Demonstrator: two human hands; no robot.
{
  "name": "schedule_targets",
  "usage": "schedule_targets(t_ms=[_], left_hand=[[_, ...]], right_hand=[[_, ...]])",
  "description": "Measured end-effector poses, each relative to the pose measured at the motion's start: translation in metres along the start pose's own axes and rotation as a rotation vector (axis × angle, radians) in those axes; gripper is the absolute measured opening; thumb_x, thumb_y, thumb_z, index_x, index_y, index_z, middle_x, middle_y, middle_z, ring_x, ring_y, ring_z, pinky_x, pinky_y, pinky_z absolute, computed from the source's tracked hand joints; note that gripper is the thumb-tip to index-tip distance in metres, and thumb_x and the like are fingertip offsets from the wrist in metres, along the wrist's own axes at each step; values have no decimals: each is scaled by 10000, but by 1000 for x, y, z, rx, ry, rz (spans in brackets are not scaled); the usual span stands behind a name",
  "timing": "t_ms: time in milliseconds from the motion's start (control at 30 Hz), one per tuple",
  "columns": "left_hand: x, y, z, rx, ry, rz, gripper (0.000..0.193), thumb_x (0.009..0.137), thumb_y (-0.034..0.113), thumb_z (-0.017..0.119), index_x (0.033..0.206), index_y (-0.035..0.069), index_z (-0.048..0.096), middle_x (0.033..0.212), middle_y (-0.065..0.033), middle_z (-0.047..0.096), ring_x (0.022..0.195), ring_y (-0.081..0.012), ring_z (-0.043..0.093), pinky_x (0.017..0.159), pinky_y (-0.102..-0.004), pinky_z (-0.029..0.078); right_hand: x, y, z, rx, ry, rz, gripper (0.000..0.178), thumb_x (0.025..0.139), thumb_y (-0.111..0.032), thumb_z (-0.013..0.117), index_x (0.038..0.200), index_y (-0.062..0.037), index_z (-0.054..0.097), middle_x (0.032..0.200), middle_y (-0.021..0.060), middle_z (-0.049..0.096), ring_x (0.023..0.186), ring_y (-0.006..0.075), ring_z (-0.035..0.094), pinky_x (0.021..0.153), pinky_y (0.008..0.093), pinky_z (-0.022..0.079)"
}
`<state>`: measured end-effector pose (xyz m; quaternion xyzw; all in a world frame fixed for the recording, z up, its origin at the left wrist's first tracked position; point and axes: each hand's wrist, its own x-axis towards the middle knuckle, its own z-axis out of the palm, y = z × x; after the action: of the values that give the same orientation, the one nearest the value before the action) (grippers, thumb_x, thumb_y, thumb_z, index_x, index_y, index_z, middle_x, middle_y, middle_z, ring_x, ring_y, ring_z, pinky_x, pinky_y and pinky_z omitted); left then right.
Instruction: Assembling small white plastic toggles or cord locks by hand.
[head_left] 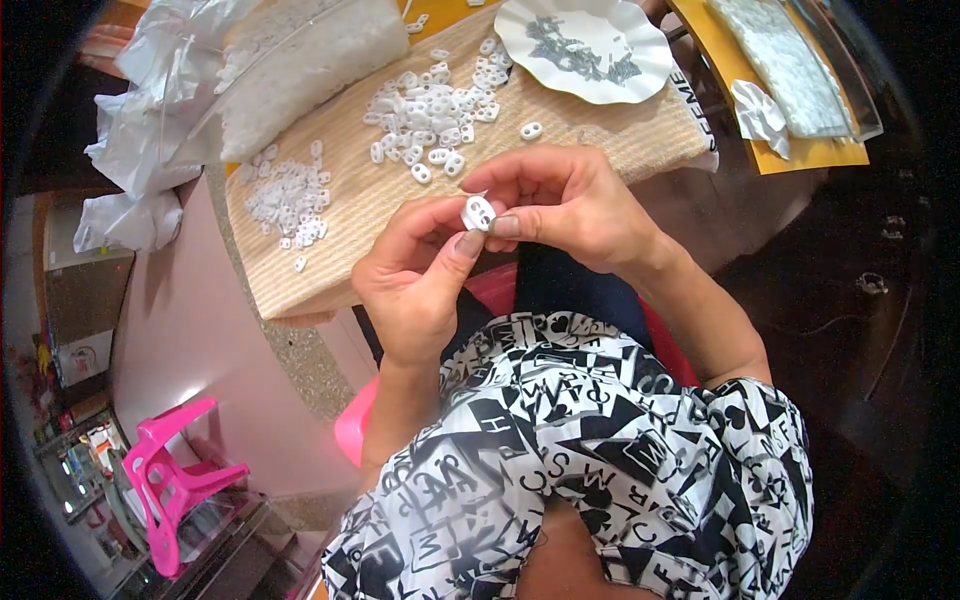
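Observation:
My left hand and my right hand meet over the near edge of the cloth-covered table. Between their thumbs and fingers is a white oval cord lock with two holes, tilted so its holed face shows. Just beyond my fingers lies a heap of similar white two-hole pieces; one loose piece sits apart from it. To the left is a pile of smaller translucent white parts. A scalloped white plate at the far right of the cloth bears many small grey metal pieces, probably springs.
A large clear bag of white parts stands at the back left beside crumpled plastic bags. Another filled bag rests on a yellow surface at far right. A pink stool is on the floor at left.

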<state>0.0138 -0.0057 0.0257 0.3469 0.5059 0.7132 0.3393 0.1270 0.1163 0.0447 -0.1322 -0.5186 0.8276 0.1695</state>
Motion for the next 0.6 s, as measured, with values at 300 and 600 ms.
schedule_targets(t_ms=[300, 600], left_hand=[[-4, -4, 5, 51, 76, 52, 178, 763, -45, 593, 937, -59, 559, 915, -82, 557, 794, -128, 561, 701, -227, 470], [1, 1, 12, 207, 82, 281, 171, 743, -76, 596, 909, -57, 556, 892, -106, 545, 731, -140, 561, 648, -216, 467]], right_hand=[[-2, 1, 0, 40, -20, -18, 233, 751, 50, 587, 983, 48, 563, 856, 91, 612, 757, 134, 594, 672, 241, 506], [-1, 2, 4, 73, -7, -45, 222, 757, 44, 581, 978, 45, 566, 854, 85, 611, 771, 130, 589, 691, 236, 500]])
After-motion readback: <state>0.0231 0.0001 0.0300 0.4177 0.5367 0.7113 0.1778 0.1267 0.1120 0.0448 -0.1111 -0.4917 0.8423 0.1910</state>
